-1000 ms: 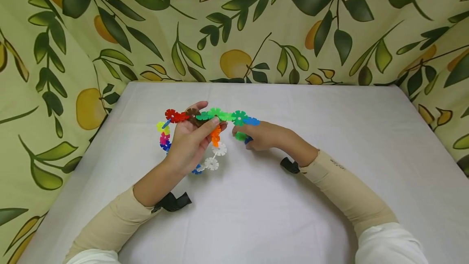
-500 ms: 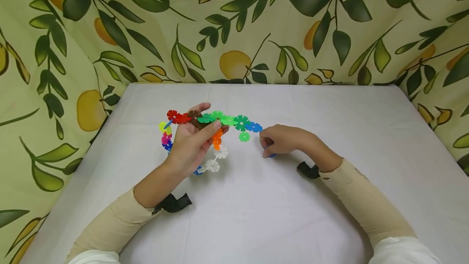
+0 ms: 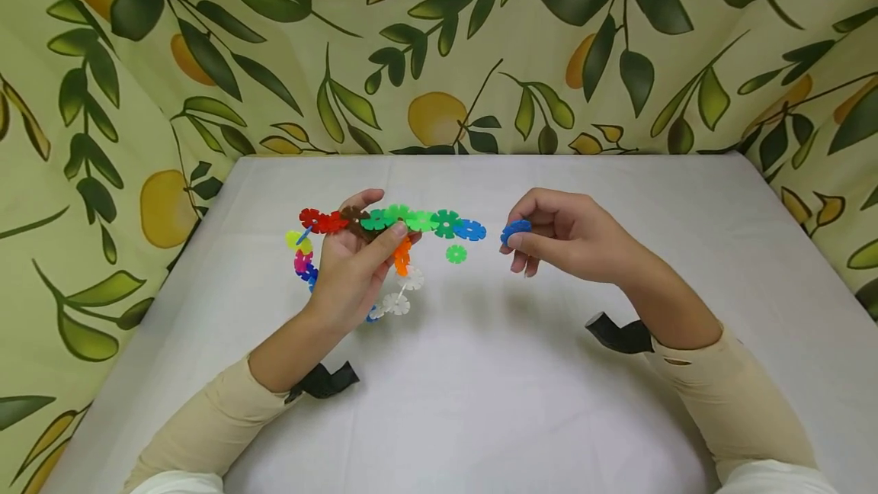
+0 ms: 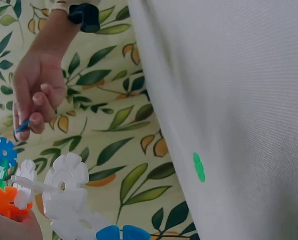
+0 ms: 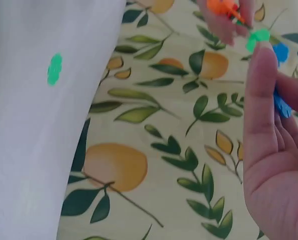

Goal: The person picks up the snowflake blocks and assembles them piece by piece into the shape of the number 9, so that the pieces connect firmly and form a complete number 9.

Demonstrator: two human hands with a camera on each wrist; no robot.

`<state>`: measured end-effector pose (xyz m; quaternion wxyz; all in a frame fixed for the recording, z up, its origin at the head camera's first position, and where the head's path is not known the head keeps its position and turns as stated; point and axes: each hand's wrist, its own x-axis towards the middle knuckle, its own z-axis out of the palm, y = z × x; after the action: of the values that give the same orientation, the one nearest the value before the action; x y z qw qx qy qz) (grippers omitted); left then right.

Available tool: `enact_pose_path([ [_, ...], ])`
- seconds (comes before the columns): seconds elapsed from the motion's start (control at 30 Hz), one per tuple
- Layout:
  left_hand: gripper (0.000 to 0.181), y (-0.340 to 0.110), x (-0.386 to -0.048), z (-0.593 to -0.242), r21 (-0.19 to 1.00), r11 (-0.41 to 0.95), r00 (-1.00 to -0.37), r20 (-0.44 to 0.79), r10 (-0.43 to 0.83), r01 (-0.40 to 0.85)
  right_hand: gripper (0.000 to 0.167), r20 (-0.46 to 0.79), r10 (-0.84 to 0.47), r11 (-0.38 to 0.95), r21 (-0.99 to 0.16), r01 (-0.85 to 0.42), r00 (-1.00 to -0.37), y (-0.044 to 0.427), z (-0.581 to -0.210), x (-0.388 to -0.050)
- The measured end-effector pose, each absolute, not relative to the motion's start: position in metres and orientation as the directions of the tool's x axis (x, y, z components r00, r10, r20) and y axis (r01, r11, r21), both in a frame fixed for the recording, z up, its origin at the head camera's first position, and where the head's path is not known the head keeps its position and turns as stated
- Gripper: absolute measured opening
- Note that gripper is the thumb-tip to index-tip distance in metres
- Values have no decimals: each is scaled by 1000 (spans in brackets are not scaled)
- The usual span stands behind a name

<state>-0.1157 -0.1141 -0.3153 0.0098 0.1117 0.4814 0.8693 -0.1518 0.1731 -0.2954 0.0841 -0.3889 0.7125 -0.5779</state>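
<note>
My left hand [image 3: 357, 265] holds a chain of interlocking plastic snowflake discs, its thumb pressed on the light green disc [image 3: 398, 215]. From the brown disc [image 3: 354, 221] the chain runs left to red discs [image 3: 310, 218], and yellow, pink and dark blue ones hang below. On the right it ends in a blue disc [image 3: 470, 230]. An orange disc [image 3: 402, 255] and white discs [image 4: 63, 175] hang under the hand. My right hand [image 3: 569, 235] pinches a loose blue disc [image 3: 516, 232] between thumb and fingers, a short gap from the chain's blue end.
A loose green disc [image 3: 456, 254] lies on the white-covered table [image 3: 480, 402] below the chain's right end. Behind the table hangs a leaf-and-fruit patterned cloth [image 3: 439, 52]. Black straps [image 3: 620, 334] stick out at both wrists.
My right hand first moved right, away from the loose green disc, and then rose from the table with the blue disc pinched. My left hand and the chain have barely shifted.
</note>
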Motion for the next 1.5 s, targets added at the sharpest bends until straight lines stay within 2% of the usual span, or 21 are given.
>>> enact_pose_path([
  [0.17,45,-113,-113,-315,841,-528,-971,207,115,117,20,350,-609,5,-896,-445,-711,164,-292,-138],
  [0.37,44,-113,-113,-316,839,-532,-970,210,123,114,33,446,-574,53,-817,-575,-687,156,-294,-131],
  [0.77,45,-112,-113,-320,846,-511,-968,233,93,154,35,603,-505,105,-667,-737,-618,145,-296,-123],
  [1.2,40,-108,-111,-322,860,-470,-965,256,61,199,30,637,-466,75,-663,-745,-614,136,-303,-119],
  [1.27,42,-108,-111,-319,857,-461,-959,281,45,230,34,645,-457,57,-666,-744,-613,135,-304,-121],
  [1.37,44,-111,-111,-315,849,-457,-950,311,26,265,48,630,-470,53,-679,-733,-618,134,-305,-124],
  [1.47,44,-115,-114,-311,851,-458,-955,297,11,259,65,564,-508,146,-689,-710,-651,136,-307,-132],
  [1.5,43,-117,-115,-310,852,-463,-961,278,8,243,66,527,-525,201,-687,-699,-668,137,-309,-136],
])
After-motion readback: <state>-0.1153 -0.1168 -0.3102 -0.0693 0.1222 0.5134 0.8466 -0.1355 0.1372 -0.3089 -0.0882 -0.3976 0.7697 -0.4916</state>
